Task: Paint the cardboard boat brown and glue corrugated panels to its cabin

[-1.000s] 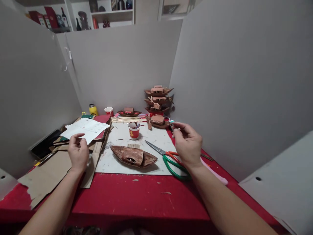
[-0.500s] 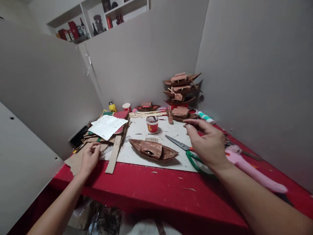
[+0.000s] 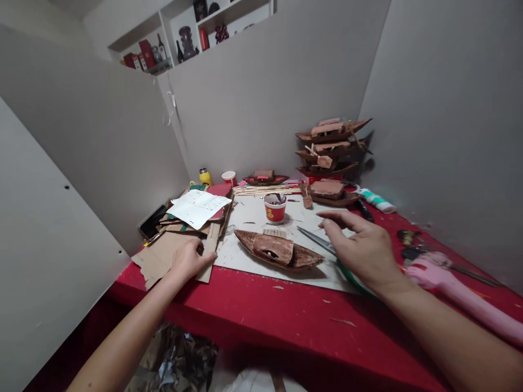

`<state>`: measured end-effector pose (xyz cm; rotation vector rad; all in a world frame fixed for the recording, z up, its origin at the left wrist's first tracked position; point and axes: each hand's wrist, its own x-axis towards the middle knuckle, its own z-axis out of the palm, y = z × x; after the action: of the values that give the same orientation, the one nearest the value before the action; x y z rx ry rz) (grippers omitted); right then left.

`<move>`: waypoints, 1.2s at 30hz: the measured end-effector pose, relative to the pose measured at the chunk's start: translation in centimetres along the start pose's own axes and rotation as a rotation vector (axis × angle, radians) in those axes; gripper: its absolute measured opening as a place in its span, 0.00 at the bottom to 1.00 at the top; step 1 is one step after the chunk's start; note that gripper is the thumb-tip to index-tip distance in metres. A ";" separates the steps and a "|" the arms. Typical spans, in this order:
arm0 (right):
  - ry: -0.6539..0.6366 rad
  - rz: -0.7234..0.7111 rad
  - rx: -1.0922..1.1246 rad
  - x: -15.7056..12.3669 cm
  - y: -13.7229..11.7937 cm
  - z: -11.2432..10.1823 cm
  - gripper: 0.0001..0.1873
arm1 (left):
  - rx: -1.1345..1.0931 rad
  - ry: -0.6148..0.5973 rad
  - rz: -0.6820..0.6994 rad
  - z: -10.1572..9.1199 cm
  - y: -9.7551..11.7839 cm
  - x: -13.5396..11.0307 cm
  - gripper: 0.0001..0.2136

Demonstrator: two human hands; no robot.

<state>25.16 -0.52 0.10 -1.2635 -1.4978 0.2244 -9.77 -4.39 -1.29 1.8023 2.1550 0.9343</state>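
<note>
The cardboard strip (image 3: 211,238) lies left of centre; the left hand (image 3: 188,260) has just reached it, bringing it to hand, though whether its grip closes I cannot tell. The model boat (image 3: 279,252) sits mid-frame. Right of centre, the right hand (image 3: 363,246) curls loosely above scissors (image 3: 315,239), any pinch unclear.

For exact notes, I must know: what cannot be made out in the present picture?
In the head view:
Handles of the scissors: mostly hidden by the right hand.
Left hand at the cardboard strip: its back hides most fingertips.
Markings on the white sheet: too small to read.
One end of the pink tool: cut off by the right edge.
</note>
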 end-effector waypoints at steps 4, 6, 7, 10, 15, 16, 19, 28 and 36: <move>-0.039 -0.012 0.022 -0.1 0.1 0.0 0.13 | -0.168 -0.044 -0.052 0.5 -0.2 0.3 0.13; -0.040 -0.037 0.043 -0.1 0.2 -0.1 0.13 | -0.299 -0.069 -0.079 0.1 -0.2 0.0 0.13; -0.032 -0.052 0.054 -0.1 0.2 -0.1 0.13 | -0.370 -0.082 -0.092 -0.1 -0.1 -0.3 0.14; 0.000 -0.106 0.079 0.1 0.2 -0.1 0.13 | -0.566 -0.129 -0.134 -0.7 0.7 -1.4 0.19; 0.000 -0.105 -0.070 1.1 0.5 -0.2 0.16 | -0.868 -0.206 -0.153 -0.4 2.6 -2.8 0.20; -0.025 -0.095 -0.116 1.4 0.7 -0.5 0.16 | -0.935 -0.237 -0.166 -0.2 3.0 -2.8 0.20; -0.157 -0.059 -0.263 1.8 1.5 -2.1 0.15 | -1.028 -0.290 -0.158 0.0 4.3 -2.9 0.17; -0.651 -0.015 -0.730 -2.1 1.2 -6.8 0.11 | -0.991 -0.445 -0.092 0.7 7.2 -2.3 0.15; -0.802 -0.083 -0.977 -1.5 1.1 -4.3 0.17 | -0.999 -0.580 0.061 -0.2 9.8 -3.6 0.13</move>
<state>28.98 -3.26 0.00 -1.9978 -2.5065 -0.1087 -0.90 -7.14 3.54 1.3529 0.9850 1.0447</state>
